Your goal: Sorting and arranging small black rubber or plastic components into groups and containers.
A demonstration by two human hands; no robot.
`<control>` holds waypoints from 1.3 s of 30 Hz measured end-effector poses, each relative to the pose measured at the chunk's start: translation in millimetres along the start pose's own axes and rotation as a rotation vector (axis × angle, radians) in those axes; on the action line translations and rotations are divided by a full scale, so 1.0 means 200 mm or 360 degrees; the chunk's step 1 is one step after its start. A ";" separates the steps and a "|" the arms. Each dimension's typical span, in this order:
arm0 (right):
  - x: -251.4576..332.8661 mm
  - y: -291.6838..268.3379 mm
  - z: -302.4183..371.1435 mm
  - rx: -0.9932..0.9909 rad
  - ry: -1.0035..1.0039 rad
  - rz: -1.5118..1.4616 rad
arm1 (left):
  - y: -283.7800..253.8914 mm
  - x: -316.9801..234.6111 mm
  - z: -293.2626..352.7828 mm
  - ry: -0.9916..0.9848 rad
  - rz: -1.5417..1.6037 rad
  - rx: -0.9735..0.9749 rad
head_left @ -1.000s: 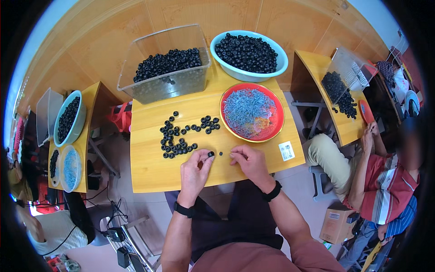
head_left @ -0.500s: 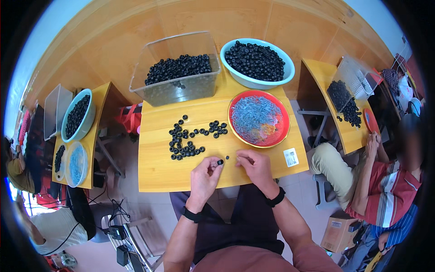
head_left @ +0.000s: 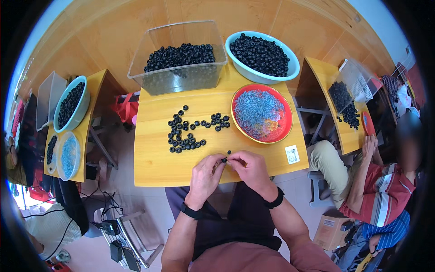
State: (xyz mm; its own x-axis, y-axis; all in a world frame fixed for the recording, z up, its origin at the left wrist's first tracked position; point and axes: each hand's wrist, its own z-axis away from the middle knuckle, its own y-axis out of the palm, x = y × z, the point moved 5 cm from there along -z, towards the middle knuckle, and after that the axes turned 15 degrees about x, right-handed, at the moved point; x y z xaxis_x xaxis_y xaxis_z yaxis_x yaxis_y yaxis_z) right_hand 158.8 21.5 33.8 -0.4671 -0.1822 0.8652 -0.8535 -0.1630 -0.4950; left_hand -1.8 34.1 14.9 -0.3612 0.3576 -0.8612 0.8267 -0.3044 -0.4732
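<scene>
Over the table's near edge, my left hand (head_left: 205,177) pinches a small black ring-shaped part (head_left: 224,160) between thumb and fingertips. My right hand (head_left: 252,171) has come up against it, thumb and finger pressed together at the part; whatever they grip is too small to make out. Just beyond the fingertips, another small black piece (head_left: 229,152) lies on the wood. Farther off sits a loose group of similar black ring parts (head_left: 177,136). To their right stands a red round dish (head_left: 288,119) holding a heap of tiny bluish pieces (head_left: 256,109).
At the table's back stand a clear plastic bin (head_left: 181,84) and a light-blue basin (head_left: 258,78), both holding black parts. A white label (head_left: 292,154) is stuck near the right edge. Similar tables flank mine, with a seated person (head_left: 380,195) on the right. A metal-framed stool (head_left: 131,240) stands lower left.
My hands, apart before, now meet at the fingertips around the black part; the right moved left to it. The whole view has shifted slightly.
</scene>
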 end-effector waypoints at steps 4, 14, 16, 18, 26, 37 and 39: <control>-0.06 0.02 -0.01 0.0070 0.0172 -0.0401 | -0.01 -0.01 0.00 0.0052 0.0005 0.0046; -0.08 -0.11 -0.07 -0.0054 0.0053 0.0015 | -0.02 0.02 0.00 -0.0126 0.0216 -0.0037; -0.05 -0.08 -0.09 0.0047 0.0124 0.0356 | -0.02 0.03 0.00 -0.0133 0.0223 -0.0079; -0.01 -0.06 -0.10 0.0081 0.0124 0.0449 | -0.02 0.04 0.00 -0.0135 0.0217 -0.0062; 0.00 -0.01 -0.08 0.0108 0.0042 0.0469 | -0.02 0.00 -0.01 -0.0164 0.0169 0.0030; -0.03 -0.01 -0.03 -0.0053 -0.0027 -0.0059 | -0.01 0.03 -0.02 -0.0128 0.0178 0.0028; -0.01 -0.03 -0.02 -0.0039 -0.0125 0.0059 | -0.02 0.02 -0.02 -0.0086 0.0158 0.0003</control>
State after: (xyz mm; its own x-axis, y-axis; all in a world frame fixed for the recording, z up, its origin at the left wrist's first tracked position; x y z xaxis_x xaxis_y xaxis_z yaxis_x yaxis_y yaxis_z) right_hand 163.7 27.6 36.3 -0.4797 -0.2633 0.8370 -0.8417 -0.1313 -0.5237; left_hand -4.8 39.6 12.8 -0.3003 0.2776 -0.9126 0.8587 -0.3378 -0.3853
